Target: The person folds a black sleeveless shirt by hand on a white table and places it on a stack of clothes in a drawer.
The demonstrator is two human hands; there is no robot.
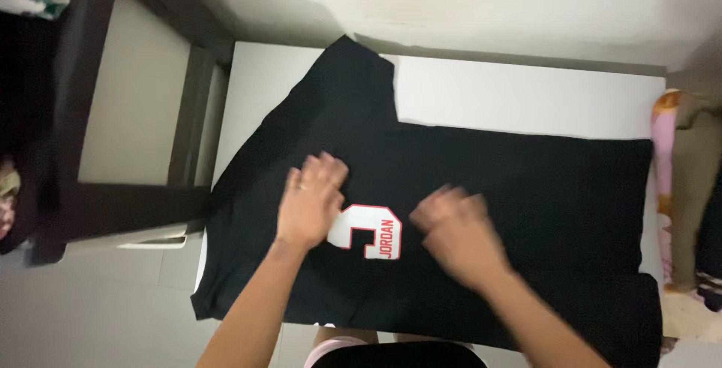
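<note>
A black T-shirt (526,187) with a white and red printed number lies spread flat on a white table (519,97). One sleeve points toward the far left corner. My left hand (310,201) rests palm down on the shirt, fingers spread, just left of the print. To the right of the print my right hand (451,234) hovers over or touches the fabric. It is motion-blurred with its fingers curled, and I cannot tell whether it pinches any cloth.
A dark wooden frame (120,202) with a pale panel stands to the left of the table. Patterned fabric (665,187) hangs along the table's right edge. A white wall runs behind the table.
</note>
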